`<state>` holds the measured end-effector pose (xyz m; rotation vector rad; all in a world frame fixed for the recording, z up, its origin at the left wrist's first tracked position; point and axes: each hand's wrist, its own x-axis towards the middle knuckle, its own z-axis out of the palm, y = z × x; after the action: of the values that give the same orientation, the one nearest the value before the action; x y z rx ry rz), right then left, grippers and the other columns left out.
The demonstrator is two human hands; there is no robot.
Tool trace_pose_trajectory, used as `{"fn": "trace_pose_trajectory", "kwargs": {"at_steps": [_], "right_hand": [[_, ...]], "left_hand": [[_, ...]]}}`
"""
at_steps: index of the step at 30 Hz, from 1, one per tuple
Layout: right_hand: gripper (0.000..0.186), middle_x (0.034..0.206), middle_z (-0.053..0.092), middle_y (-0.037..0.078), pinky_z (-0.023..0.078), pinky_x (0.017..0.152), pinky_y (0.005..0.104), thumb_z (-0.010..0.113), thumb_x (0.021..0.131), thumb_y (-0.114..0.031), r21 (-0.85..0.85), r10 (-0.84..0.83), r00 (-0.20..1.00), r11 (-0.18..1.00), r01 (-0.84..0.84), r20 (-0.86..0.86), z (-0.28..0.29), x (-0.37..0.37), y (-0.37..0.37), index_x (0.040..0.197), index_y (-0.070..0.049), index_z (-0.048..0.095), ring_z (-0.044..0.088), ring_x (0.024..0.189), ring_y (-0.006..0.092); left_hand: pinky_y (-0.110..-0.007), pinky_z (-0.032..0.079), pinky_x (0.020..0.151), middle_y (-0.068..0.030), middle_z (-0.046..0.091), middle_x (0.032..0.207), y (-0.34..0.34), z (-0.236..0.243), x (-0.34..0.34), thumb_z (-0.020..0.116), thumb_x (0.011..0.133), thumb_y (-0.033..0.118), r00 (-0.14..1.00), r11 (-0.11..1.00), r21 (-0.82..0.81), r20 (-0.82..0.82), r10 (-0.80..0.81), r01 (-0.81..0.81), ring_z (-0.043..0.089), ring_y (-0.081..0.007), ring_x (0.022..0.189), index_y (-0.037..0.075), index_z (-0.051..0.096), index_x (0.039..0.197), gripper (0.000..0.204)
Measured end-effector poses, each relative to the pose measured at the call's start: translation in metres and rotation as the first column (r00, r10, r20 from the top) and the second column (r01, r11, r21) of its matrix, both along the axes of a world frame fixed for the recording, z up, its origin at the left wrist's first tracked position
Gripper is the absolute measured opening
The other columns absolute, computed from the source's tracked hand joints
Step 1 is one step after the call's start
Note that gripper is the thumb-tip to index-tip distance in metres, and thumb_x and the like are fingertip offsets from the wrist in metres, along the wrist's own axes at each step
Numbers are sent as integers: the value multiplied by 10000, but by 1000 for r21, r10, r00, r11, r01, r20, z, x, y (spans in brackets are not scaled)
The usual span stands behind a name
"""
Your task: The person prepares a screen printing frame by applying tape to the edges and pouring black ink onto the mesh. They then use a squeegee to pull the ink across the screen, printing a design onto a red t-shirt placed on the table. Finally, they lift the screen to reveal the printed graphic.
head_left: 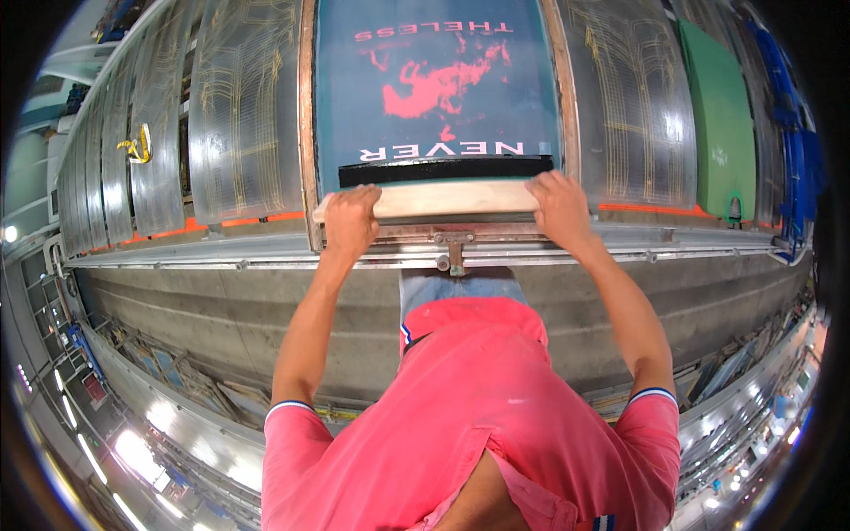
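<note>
Both my hands grip a squeegee with a pale wooden handle (452,199), one hand near each end. My left hand (352,217) is closed round its left end, my right hand (560,208) round its right end. The squeegee lies across the near part of a framed printing screen (350,88), just behind the frame's near edge. Along its far side runs a glossy black strip (443,170); whether this is ink or the blade I cannot tell. Pink lettering and a pink blotchy shape show on the blue-grey mesh beyond.
Long clear-covered panels with yellow line patterns (243,115) lie left and right of the screen. A green board (717,124) is at the right, a yellow tape-like item (137,144) at the left. A metal rail (221,257) runs along the table's near edge, before me.
</note>
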<state>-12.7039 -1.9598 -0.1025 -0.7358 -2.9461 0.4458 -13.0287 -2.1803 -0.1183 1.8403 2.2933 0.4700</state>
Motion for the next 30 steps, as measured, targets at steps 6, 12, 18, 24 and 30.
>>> {"fn": "trace_pose_trajectory", "kwargs": {"at_steps": [6,12,18,24,30], "right_hand": [[389,970,601,66,440,846,400,664,703,-46,90,-14,998,996,19,-62,-14,-25,24,1092,-48,670,570,985,248],[378,966,616,62,452,842,397,668,695,-46,-17,-53,995,998,54,90,-5,0,-14,1071,-67,704,592,960,238],[288,909,660,79,489,797,438,601,730,-43,-131,-39,993,990,53,109,13,-37,54,971,-81,753,637,949,277],[258,909,657,88,500,794,451,583,757,-59,-14,-3,994,1000,5,107,16,-123,180,945,-122,749,651,902,294],[242,921,663,80,502,806,459,590,759,-64,77,-49,993,996,41,103,5,-193,282,940,-115,743,654,914,299]], "left_hand": [[-425,475,818,-119,711,1045,32,-3,-19,590,682,-50,999,999,38,-48,-2,4,665,-298,964,32,702,1023,368],[-425,467,809,-105,705,1012,-8,2,14,609,647,-3,999,998,-50,-26,24,-25,661,-291,953,71,694,1032,400],[-444,519,789,-145,720,879,59,33,-36,599,636,24,998,970,-243,49,38,-25,680,-345,809,99,765,965,376],[-463,547,754,-176,707,808,181,33,-121,611,687,56,998,960,-272,-30,56,-62,685,-370,776,173,780,954,338],[-466,550,784,-183,712,834,286,17,-195,611,718,58,997,984,-166,-66,50,-60,692,-370,791,190,780,983,342]]}}
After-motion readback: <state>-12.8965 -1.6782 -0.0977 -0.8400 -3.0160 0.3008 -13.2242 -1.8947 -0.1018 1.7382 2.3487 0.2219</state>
